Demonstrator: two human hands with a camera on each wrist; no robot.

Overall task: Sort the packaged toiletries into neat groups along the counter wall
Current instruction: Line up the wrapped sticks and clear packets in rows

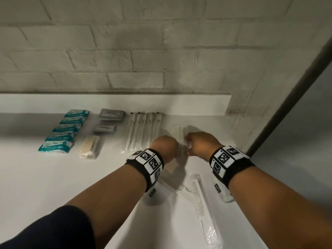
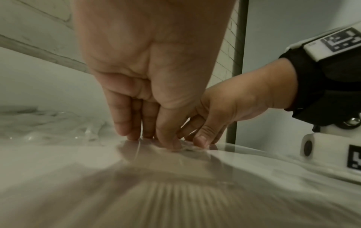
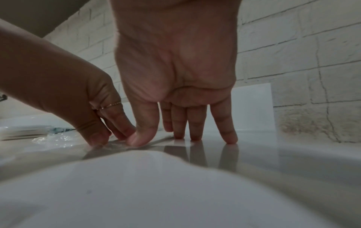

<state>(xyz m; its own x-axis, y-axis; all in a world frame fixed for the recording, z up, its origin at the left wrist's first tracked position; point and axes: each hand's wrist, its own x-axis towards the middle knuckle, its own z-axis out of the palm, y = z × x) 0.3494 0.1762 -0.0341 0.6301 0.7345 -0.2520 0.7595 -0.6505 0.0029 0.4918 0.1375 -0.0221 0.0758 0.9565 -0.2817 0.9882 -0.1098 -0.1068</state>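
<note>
Both sets of fingers point straight down, tips pressing a clear plastic packet (image 1: 180, 139) flat on the white bench (image 1: 53, 177). The left hand (image 1: 164, 147) keeps its fingers (image 2: 125, 117) close together; the right hand (image 1: 202, 143) spreads its fingers (image 3: 224, 123) slightly, thumb on the packet's edge. Neither curls round it. Left of them along the wall lie wrapped toothbrushes (image 1: 143, 130), grey sachets (image 1: 111, 115) and teal packs (image 1: 62, 132). A wrapped comb (image 1: 198, 196) lies nearer the person.
</note>
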